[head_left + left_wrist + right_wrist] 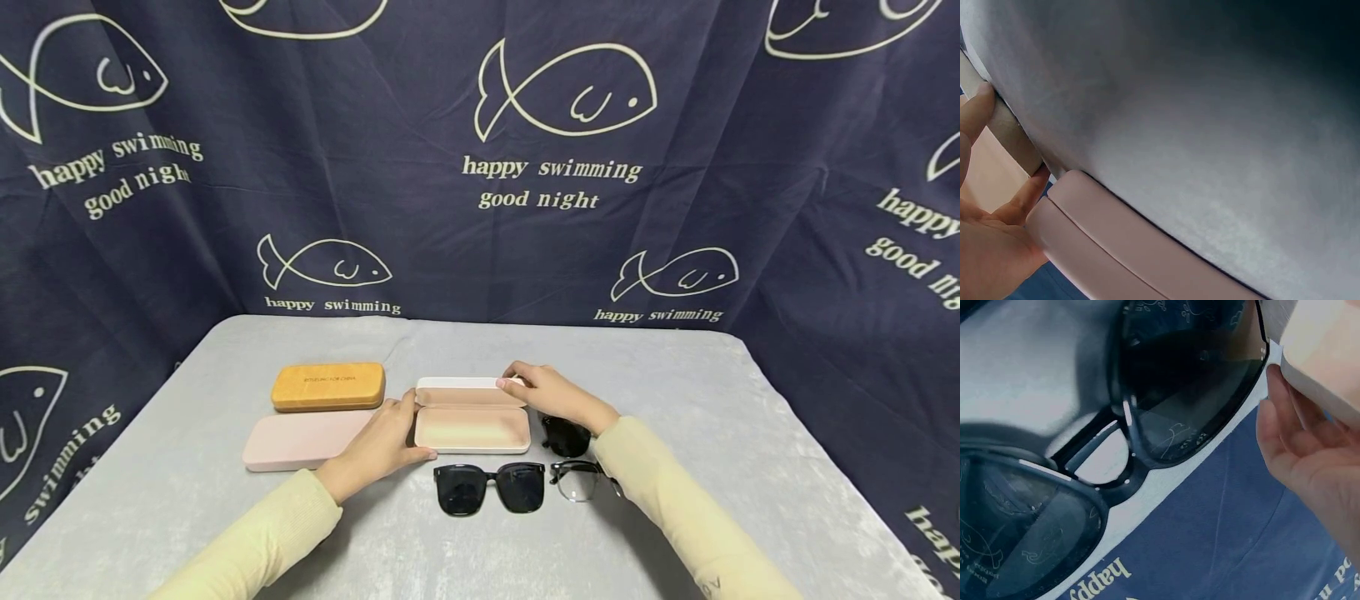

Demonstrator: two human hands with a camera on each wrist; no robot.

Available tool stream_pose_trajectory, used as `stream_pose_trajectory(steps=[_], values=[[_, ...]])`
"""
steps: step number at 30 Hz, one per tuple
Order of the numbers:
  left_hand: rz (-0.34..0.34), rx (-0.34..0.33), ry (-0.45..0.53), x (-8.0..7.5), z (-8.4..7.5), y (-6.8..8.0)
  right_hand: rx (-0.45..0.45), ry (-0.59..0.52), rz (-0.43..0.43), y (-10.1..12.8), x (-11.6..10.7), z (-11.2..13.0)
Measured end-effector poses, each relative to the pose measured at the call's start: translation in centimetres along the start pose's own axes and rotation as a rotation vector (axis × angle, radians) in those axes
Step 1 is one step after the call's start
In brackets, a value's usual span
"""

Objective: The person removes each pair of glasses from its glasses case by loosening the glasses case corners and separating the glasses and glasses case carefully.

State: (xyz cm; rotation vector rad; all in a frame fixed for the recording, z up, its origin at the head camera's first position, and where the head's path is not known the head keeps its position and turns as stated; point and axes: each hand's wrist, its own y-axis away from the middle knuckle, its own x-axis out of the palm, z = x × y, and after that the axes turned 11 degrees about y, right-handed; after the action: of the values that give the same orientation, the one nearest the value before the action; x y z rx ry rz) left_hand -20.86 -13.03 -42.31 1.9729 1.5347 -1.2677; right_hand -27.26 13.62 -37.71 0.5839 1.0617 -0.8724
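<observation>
A white glasses case (472, 430) with a pale pink lining lies open on the table, lid tilted up at the back. My left hand (381, 435) grips its left end, thumb at the front corner and fingers toward the hinge. At the lid's upper right corner my right hand (557, 394) pinches the edge, thumb inside and fingers behind. The inside of the case shows no glasses. Black sunglasses (461, 490) lie just in front of it. A second pair of sunglasses (1191, 381) sits beside my right hand, partly covered by the wrist in the head view.
Clear-lensed glasses (577, 485) lie by the right forearm, which partly hides them. A closed pink case (300, 439) lies under the left wrist's side, with a closed orange case (327, 387) behind it. A dark blue printed curtain (420, 167) surrounds the grey-covered table (660, 367).
</observation>
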Motion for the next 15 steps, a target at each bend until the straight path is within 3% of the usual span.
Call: stream_pose_trajectory(steps=[7,15], values=[[0.000,0.001,0.000,-0.02,0.04,0.07,0.046,-0.048,0.091,-0.10,-0.52,0.06],[-0.003,0.003,0.004,-0.01,0.11,0.01,0.021,-0.124,0.122,-0.21,-0.62,-0.19]])
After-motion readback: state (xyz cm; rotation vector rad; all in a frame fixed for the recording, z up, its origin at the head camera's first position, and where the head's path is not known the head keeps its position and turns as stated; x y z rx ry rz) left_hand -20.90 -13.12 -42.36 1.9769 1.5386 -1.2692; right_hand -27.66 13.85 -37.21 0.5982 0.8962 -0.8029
